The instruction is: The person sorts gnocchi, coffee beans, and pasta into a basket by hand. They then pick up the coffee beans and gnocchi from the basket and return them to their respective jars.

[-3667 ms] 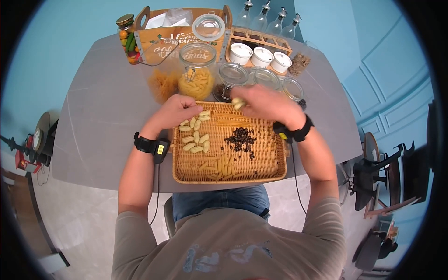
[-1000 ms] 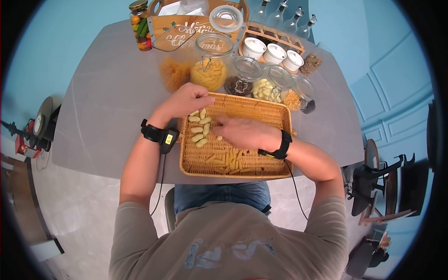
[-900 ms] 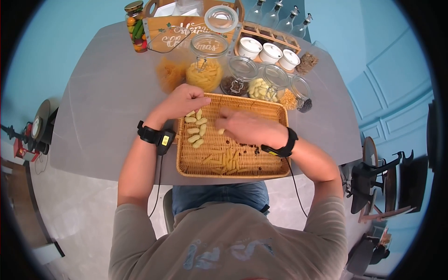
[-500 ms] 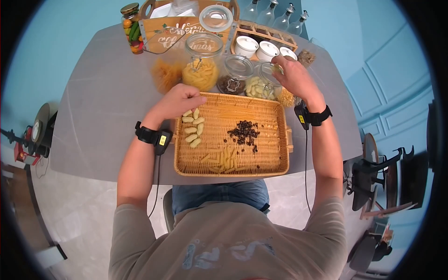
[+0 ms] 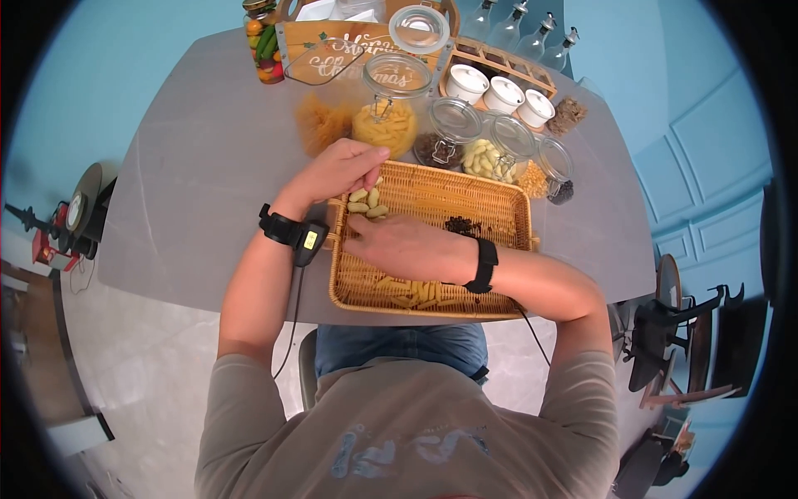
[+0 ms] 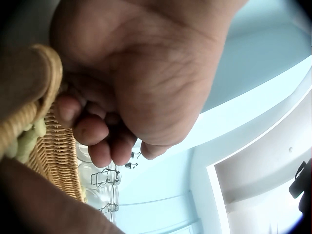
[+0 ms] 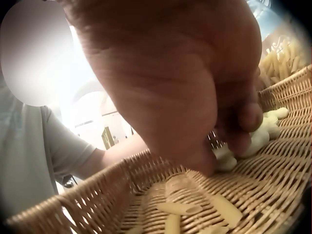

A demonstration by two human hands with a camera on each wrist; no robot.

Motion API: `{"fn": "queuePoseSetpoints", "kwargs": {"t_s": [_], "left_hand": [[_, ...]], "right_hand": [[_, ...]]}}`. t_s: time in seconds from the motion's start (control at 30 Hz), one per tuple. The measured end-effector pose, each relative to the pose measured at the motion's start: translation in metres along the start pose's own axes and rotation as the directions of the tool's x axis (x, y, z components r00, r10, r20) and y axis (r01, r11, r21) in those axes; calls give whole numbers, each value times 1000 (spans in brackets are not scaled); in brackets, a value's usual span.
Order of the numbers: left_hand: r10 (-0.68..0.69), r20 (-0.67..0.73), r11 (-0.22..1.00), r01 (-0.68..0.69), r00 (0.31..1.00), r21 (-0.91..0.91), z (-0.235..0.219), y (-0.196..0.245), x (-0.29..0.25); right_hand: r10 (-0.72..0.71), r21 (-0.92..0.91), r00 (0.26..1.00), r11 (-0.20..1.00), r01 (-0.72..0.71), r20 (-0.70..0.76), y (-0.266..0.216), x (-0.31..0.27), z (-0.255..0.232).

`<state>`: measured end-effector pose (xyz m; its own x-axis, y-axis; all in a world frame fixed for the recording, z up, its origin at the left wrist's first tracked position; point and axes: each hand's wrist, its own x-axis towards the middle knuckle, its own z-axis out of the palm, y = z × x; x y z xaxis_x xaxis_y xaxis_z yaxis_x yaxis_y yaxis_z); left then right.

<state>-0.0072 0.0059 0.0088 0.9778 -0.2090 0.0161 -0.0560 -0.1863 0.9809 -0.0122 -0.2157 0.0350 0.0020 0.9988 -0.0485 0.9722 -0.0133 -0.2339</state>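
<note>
A rectangular wicker tray [image 5: 449, 172] lies before me, with whole peanuts [image 5: 376, 211] in its back left part. My right hand [image 5: 407, 247] reaches across the tray to its left side and covers part of the peanuts. In the right wrist view its thumb and curled fingers close around a peanut [image 7: 225, 159], with more peanuts [image 7: 265, 131] just beyond. My left hand [image 5: 339, 170] stays at the tray's back left corner. The left wrist view shows its fingers loosely bent beside the wicker, with nothing between them. Penne [image 5: 420, 293] lies near the tray's front edge, dark beans [image 5: 460, 224] further back.
Behind the tray stand glass jars of penne [image 5: 386, 125], dark beans [image 5: 438, 151], peanuts [image 5: 485, 160] and corn kernels [image 5: 534, 179], their lids raised. Further back are white lidded pots [image 5: 467, 81], glass bottles [image 5: 505, 33] and a wooden crate [image 5: 324, 54].
My right hand went from the tray to the peanut jar, then came back down to the tray's left side. The left hand kept to the back left corner. The peanut jar, hidden earlier, now shows.
</note>
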Motion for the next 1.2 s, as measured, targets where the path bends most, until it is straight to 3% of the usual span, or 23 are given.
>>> {"fn": "queuePoseSetpoints", "kwargs": {"t_s": [0.2,0.3,0.8,0.9,0.93,0.97,1.0,1.07,1.13,1.2], "left_hand": [[-5,24,998,4,1000,65,-1,-2,2],[2,9,997,-2,1000,79,1,-5,3],[-13,-14,994,14,1000,104,3,-1,2],[20,-10,997,-20,1000,72,4,-4,2],[18,-5,996,-18,1000,91,4,-3,2],[14,-3,994,-13,1000,109,3,-1,2],[8,-3,992,-8,1000,127,2,-1,2],[3,-2,993,-3,1000,118,0,-2,2],[-1,-4,994,2,1000,111,1,-2,1],[-3,-7,994,3,1000,108,1,0,1]], "right_hand": [[-12,0,1000,1000,12,-9,2,7,2],[52,21,998,998,-51,-26,1,5,6],[105,98,992,989,-111,63,3,-4,-8],[232,69,973,970,-232,13,0,-23,-50],[242,210,964,953,-216,-108,11,-38,-56],[176,91,933,984,-155,-315,27,-52,-59],[277,16,890,957,-291,-362,35,-62,-72],[326,19,790,928,-371,-519,70,-88,-90],[566,181,659,809,-559,-496,90,-112,-115],[662,164,599,721,-674,-449,122,-132,-122]]}}
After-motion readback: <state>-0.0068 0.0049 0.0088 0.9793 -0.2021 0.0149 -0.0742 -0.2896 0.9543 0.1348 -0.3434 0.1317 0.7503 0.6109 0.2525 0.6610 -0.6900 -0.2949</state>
